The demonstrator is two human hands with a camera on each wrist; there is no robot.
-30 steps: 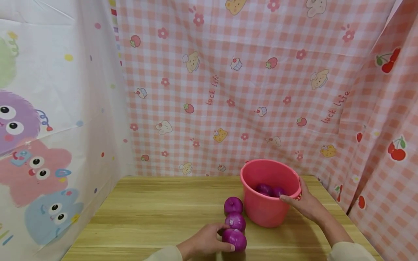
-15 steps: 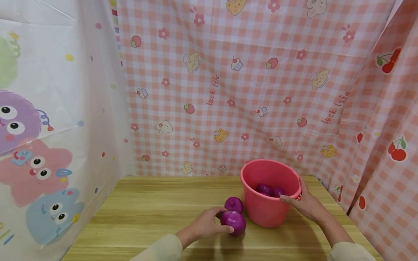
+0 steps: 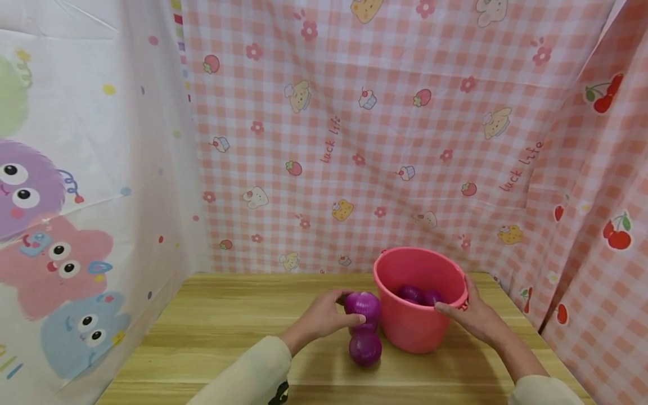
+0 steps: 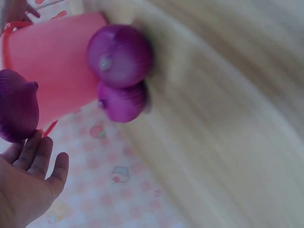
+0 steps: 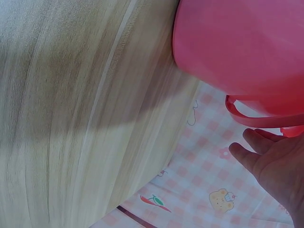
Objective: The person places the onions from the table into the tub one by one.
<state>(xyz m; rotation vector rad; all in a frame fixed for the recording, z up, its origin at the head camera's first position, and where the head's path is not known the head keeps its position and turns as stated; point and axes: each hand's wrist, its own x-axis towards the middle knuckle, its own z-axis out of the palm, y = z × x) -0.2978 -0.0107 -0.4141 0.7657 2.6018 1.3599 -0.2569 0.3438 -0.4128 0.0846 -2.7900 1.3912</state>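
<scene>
My left hand [image 3: 322, 315] holds a purple onion [image 3: 363, 305] between thumb and fingers, just left of the pink bucket [image 3: 412, 329]. The left wrist view shows this held onion [image 4: 18, 105] beside the bucket's wall. Two more onions lie together on the table; the nearer onion [image 3: 365, 349] shows fully in the head view, while the farther onion [image 4: 124, 102] is mostly hidden there behind the held one. With its thumb over the rim, my right hand [image 3: 475, 315] grips the bucket at its right side. Onions [image 3: 411, 294] lie inside the bucket.
The wooden table [image 3: 243, 332] stretches to the left of the bucket. A pink checked cloth [image 3: 314, 185] hangs behind it, and a white printed sheet [image 3: 152, 236] hangs along the left. The bucket's red handle [image 5: 266, 119] hangs near the right hand.
My left hand, first at the nearest onion, has lifted it and carried it away from me past the other onions, up beside the bucket. The right hand and bucket stay put.
</scene>
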